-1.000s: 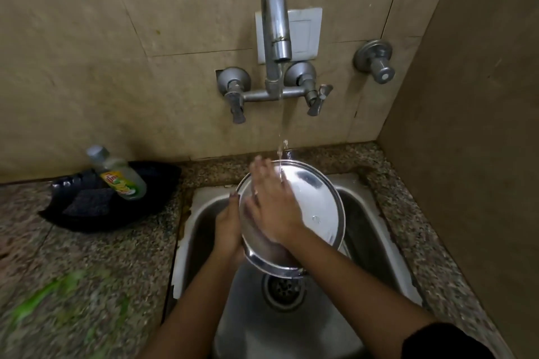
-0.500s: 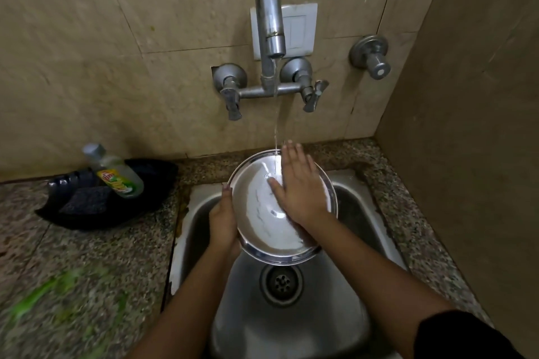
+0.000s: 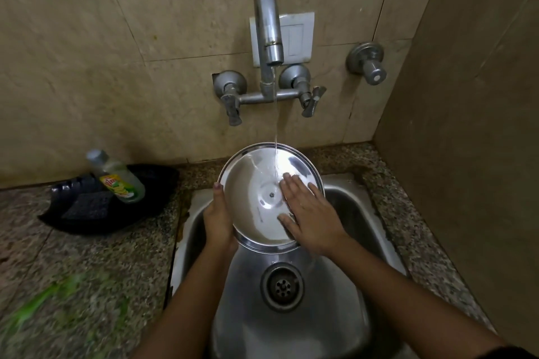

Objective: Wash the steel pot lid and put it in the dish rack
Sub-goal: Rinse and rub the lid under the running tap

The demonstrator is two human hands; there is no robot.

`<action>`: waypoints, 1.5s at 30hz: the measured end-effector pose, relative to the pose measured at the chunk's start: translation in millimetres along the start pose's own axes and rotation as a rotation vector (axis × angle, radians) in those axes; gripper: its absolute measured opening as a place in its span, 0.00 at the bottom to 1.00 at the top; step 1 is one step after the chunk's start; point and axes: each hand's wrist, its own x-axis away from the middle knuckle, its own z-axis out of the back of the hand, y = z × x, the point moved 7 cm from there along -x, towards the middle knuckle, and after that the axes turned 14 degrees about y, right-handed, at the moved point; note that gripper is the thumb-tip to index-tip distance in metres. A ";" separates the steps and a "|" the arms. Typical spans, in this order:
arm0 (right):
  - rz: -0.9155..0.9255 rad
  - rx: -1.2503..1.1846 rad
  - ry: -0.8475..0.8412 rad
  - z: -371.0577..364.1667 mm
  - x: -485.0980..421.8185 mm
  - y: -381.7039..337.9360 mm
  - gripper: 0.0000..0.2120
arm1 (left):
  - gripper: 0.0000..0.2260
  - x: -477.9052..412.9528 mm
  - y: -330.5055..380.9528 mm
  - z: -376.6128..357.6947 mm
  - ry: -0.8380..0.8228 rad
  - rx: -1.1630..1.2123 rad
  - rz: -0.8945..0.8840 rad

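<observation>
Over the steel sink point(image 3: 361, 213), the left hand point(image 3: 218, 218) grips the round steel pot lid point(image 3: 256, 183) by its rim under running water; the right hand point(image 3: 312, 216), fingers flat and released, rubs it. Rinsing seems underway; racking likely follows.

Silver lid point(image 3: 256, 183), speckled granite counter point(image 3: 87, 265)

One view only: head cam, worn by the person, looking fwd and steeply down over the sink point(image 3: 344, 312). Sink sits bottom-centre, close under the lens; both forearms enter from the bottom edge. Above the sink the tiled back wall point(image 3: 122, 46) fills the top half, w/ the tap point(image 3: 267, 29) near frame centre-top. Left of the sink: granite counter point(image 3: 87, 265). Right of it: side wall point(image 3: 472, 131), close. Wide-angle bend at edges. No 2nd view, so no overlap.
</observation>
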 end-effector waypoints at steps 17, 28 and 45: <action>-0.302 -0.080 0.426 72.3 -104.2 1.7 0.22 | 0.26 28.8 18.4 -3.4 -0.131 -0.158 -0.244; 0.165 -0.223 0.205 49.4 -108.8 -45.5 0.23 | 0.23 29.9 16.5 -13.6 -0.222 -0.246 -0.319; -0.447 -1.176 -0.325 54.0 -96.3 26.1 0.12 | 0.06 10.4 27.0 -24.5 -0.417 -0.230 -0.215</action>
